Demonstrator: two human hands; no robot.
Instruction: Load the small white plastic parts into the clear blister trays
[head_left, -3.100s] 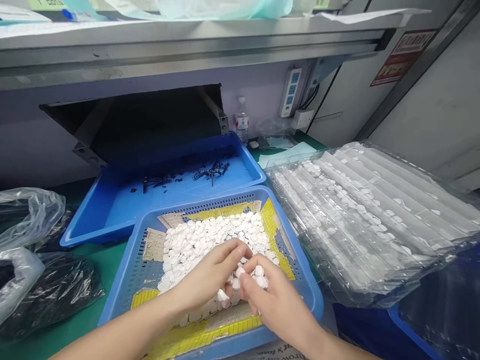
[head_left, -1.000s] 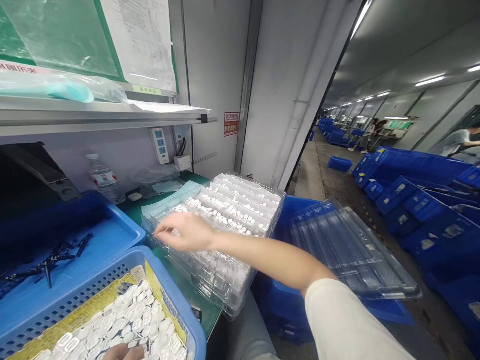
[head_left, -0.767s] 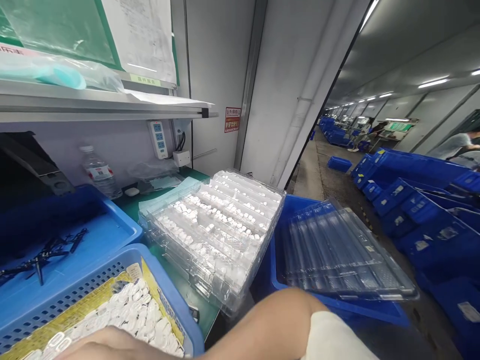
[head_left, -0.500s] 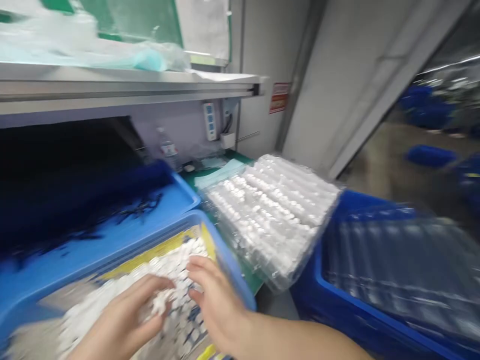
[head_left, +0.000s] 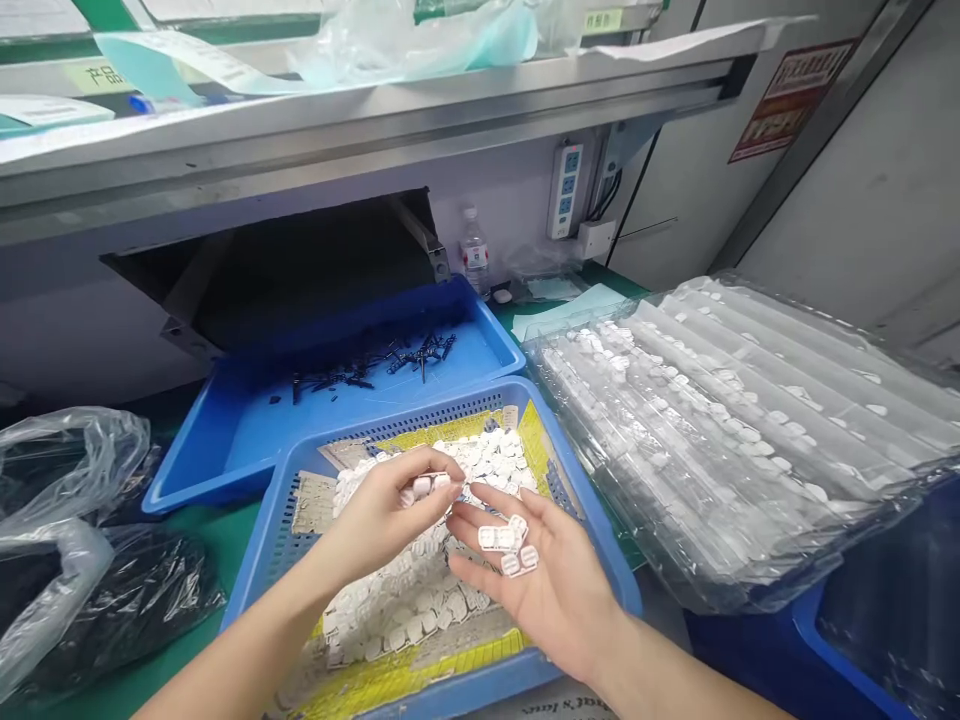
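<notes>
A blue perforated basket (head_left: 577, 480) in front of me holds a heap of small white plastic pieces (head_left: 420, 590) on yellow card. My left hand (head_left: 382, 515) hovers over the heap with its fingers pinched on a few white pieces. My right hand (head_left: 536, 580) lies palm up beside it, fingers spread, with several white pieces resting on the palm. The two hands nearly touch at the fingertips.
A stack of clear plastic trays (head_left: 735, 430) with white pieces in rows stands to the right. Behind the basket is a blue tray (head_left: 247, 440) with small black parts (head_left: 405, 355). Plastic bags (head_left: 67, 540) lie at the left. A water bottle (head_left: 472, 255) and power strip (head_left: 564, 190) are at the back.
My view swung back from the aisle to the basket. My right hand came back from the clear trays to the basket and now lies palm up with pieces; my left hand pinches pieces.
</notes>
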